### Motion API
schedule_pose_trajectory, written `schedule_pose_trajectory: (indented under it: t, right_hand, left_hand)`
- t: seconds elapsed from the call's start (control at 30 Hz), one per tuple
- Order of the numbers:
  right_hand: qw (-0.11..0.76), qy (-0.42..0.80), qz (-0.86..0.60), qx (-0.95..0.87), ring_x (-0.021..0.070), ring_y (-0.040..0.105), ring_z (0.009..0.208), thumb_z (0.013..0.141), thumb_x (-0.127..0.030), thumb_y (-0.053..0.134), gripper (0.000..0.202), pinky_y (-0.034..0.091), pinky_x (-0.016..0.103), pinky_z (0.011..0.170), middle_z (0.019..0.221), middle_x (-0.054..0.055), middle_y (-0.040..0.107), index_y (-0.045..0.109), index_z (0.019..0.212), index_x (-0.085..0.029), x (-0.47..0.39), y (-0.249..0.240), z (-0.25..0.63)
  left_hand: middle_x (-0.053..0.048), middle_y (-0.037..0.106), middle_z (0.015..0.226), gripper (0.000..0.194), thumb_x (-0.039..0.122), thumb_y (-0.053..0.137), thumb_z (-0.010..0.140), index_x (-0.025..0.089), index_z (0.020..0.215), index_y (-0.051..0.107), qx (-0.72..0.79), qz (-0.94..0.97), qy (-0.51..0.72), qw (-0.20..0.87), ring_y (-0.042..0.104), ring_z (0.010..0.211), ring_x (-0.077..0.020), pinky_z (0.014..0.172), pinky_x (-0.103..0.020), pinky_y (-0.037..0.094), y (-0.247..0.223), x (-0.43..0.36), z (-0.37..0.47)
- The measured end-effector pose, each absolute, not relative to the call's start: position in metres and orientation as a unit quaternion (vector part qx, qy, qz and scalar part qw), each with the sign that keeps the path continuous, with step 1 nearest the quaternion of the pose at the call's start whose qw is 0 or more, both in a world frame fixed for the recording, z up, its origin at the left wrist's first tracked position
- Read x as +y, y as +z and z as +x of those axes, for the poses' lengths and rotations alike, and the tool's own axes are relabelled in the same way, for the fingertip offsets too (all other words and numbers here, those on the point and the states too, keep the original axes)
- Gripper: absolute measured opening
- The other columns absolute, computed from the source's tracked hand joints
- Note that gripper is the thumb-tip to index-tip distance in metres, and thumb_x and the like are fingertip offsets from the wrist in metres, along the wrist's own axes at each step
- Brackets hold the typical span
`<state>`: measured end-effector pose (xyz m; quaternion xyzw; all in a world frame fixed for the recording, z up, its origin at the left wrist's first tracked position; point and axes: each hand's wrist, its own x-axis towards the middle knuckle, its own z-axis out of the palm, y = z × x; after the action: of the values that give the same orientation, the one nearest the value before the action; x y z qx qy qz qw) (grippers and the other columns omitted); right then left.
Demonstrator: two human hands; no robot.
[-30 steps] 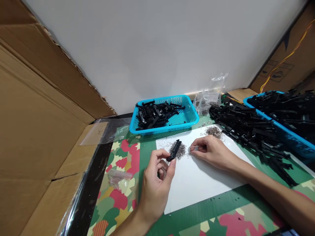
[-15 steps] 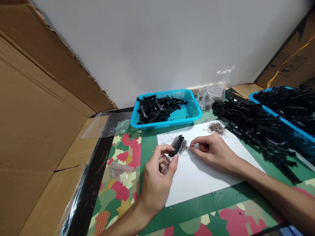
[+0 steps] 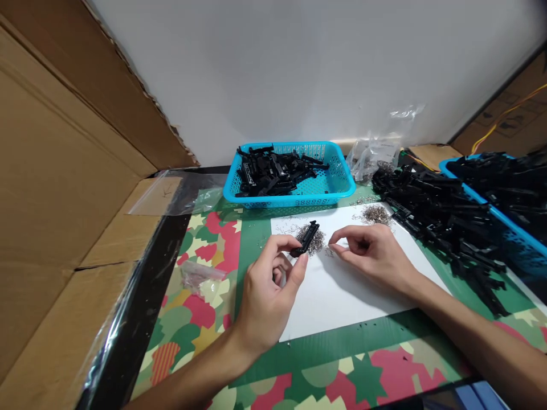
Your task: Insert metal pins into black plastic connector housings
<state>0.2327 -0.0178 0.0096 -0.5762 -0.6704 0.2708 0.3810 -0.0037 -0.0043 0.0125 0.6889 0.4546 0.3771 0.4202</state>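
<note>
Between the thumb and fingers of my left hand (image 3: 269,290) is a slim black plastic part (image 3: 308,238), tilted with its far end up. It is held over a pile of tiny metal pieces (image 3: 317,241) on a white sheet of paper (image 3: 342,307). My right hand (image 3: 371,253) is just right of that pile, thumb and index fingertips pinched together. Whatever small thing lies between those fingertips is too tiny to make out. A second pile of tiny metal pieces (image 3: 376,214) rests near the sheet's far right corner.
A blue basket (image 3: 290,200) with black parts stands behind the paper. To the right, loose black parts (image 3: 444,222) are heaped beside another blue basket (image 3: 513,225). Clear plastic bags (image 3: 374,156) lean at the back wall; a small bag (image 3: 200,278) lies left. Cardboard (image 3: 64,148) walls the left side.
The camera view has shifted slightly. My right thumb and index fingertips have come closer together near the pile. My left hand still holds the black part in much the same pose.
</note>
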Motion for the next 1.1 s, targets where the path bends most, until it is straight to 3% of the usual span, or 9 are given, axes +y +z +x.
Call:
schedule_pose_trajectory:
  t: [0.23,0.5,0.77,0.97,1.1]
  right_hand:
    - [0.36,0.261,-0.588,-0.676,0.0113,0.03,0.051,0.094,-0.035,0.07,0.02,0.026,0.029,0.054,0.054,-0.005,0.037,0.084,0.09,-0.022,-0.022,0.012,0.235]
    - [0.396,0.26,-0.591,-0.653,0.0113,0.029,0.052,0.095,-0.035,0.07,0.02,0.026,0.029,0.055,0.054,-0.006,0.036,0.085,0.091,-0.022,-0.023,0.01,0.233]
    - [0.521,0.358,-0.582,-0.512,0.0099,0.024,0.053,0.089,-0.041,0.08,0.024,0.015,0.029,0.053,0.058,-0.007,0.029,0.08,0.086,-0.018,-0.019,0.022,0.238]
    - [0.459,0.466,-0.597,-0.464,0.0085,0.024,0.052,0.082,-0.047,0.084,0.033,0.013,0.028,0.05,0.057,-0.008,0.035,0.077,0.086,-0.015,-0.014,0.02,0.247]
    - [0.413,0.447,-0.623,-0.492,0.0087,0.027,0.052,0.079,-0.043,0.082,0.029,0.016,0.027,0.049,0.056,-0.007,0.038,0.077,0.083,-0.015,-0.011,0.019,0.246]
  left_hand:
    - [0.006,0.056,0.077,0.016,0.035,0.067,0.105,0.023,0.115,0.062,0.452,0.685,0.382,0.426,0.051,0.06,-0.0105,0.055,-0.024,0.039,0.012,-0.004,-0.001]
    - [0.007,0.054,0.074,0.018,0.035,0.068,0.105,0.023,0.115,0.06,0.454,0.673,0.383,0.442,0.052,0.059,-0.0108,0.056,-0.024,0.041,0.015,-0.002,-0.001]
    - [0.004,0.059,0.081,0.016,0.036,0.065,0.107,0.024,0.117,0.061,0.431,0.711,0.34,0.44,0.048,0.06,-0.0111,0.056,-0.025,0.037,0.012,-0.004,-0.004]
    - [0.007,0.055,0.073,0.012,0.033,0.063,0.108,0.026,0.118,0.063,0.386,0.766,0.256,0.446,0.047,0.059,-0.0122,0.056,-0.025,0.034,0.009,-0.004,-0.003]
    - [0.008,0.049,0.067,0.012,0.033,0.067,0.106,0.025,0.114,0.066,0.403,0.777,0.225,0.428,0.045,0.058,-0.0131,0.055,-0.025,0.032,0.008,-0.001,-0.001]
